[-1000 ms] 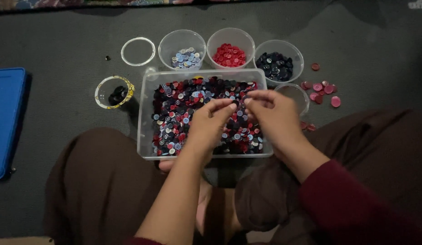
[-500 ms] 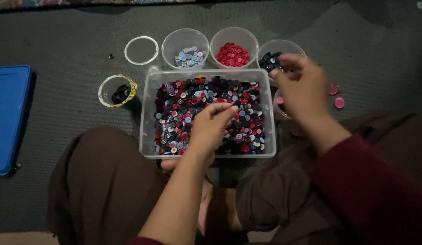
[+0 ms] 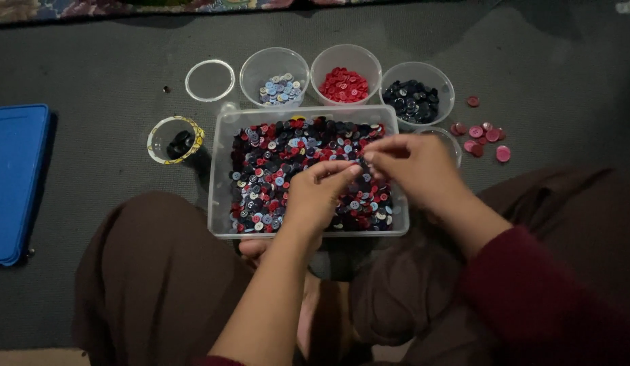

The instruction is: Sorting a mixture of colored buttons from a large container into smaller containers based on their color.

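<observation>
Grey carpeted floor [image 3: 91,54] carried everything. At centre sat a clear rectangular tub [image 3: 220,203] of mixed red, blue and dark buttons [image 3: 274,169], drawn close to the crossed legs, probably for easy reach. At twelve o'clock stood three clear cups: pale blue buttons [image 3: 277,87], red buttons [image 3: 344,84], dark navy buttons [image 3: 413,100], each colour kept apart. Loose pink buttons [image 3: 488,135] lay at two o'clock. The left hand [image 3: 321,196] and right hand [image 3: 416,166] met over the tub, fingers pinched together on something too small to make out. Half a second earlier the right hand had been up at the navy cup; it had since returned to the tub.
</observation>
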